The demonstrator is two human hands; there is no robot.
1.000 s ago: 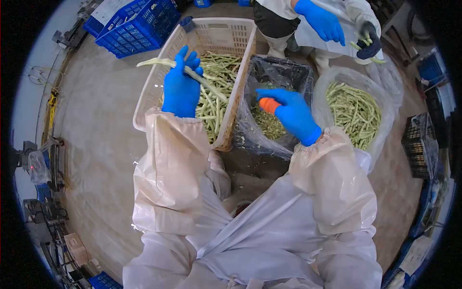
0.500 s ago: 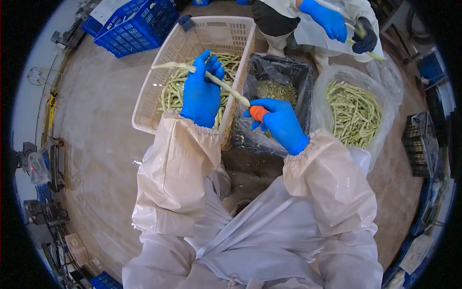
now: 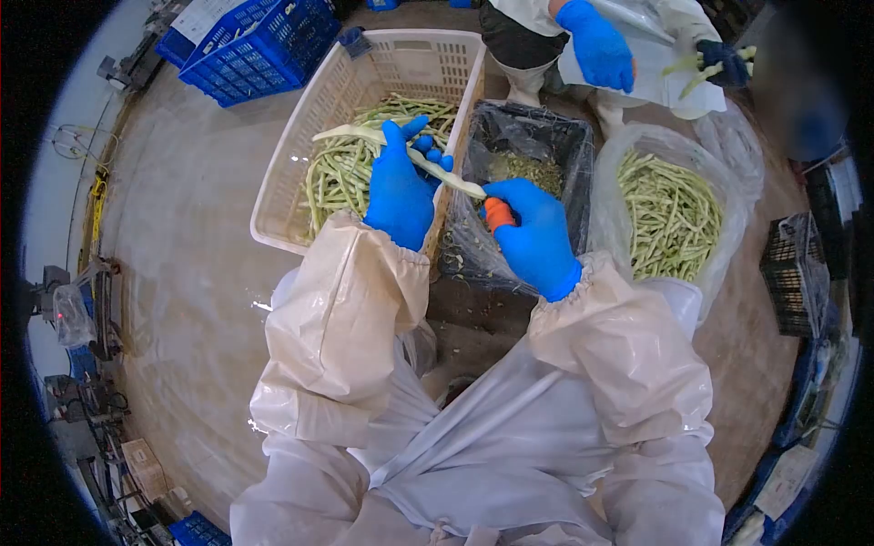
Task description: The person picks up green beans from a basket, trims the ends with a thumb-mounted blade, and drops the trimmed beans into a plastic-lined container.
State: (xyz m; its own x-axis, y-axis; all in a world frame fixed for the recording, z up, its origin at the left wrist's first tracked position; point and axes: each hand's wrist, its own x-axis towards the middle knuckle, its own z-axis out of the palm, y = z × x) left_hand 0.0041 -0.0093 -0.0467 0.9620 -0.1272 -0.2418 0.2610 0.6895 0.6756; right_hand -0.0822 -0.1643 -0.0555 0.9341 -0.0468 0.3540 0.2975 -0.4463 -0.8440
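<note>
Head view is showing a white crate (image 3: 420,60), holding many green beans (image 3: 339,180). Beside it, a black bin (image 3: 574,146) is holding small scraps (image 3: 531,173). The left hand (image 3: 401,196) is gripping one long bean (image 3: 449,176) in its fingers, above the crate. The right hand (image 3: 539,235) is closing its fingers around an orange thing (image 3: 498,214), near the bean's end.

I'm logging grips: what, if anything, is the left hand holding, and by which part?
The left hand holds a long pale-green bean near its middle, both ends sticking out.
</note>
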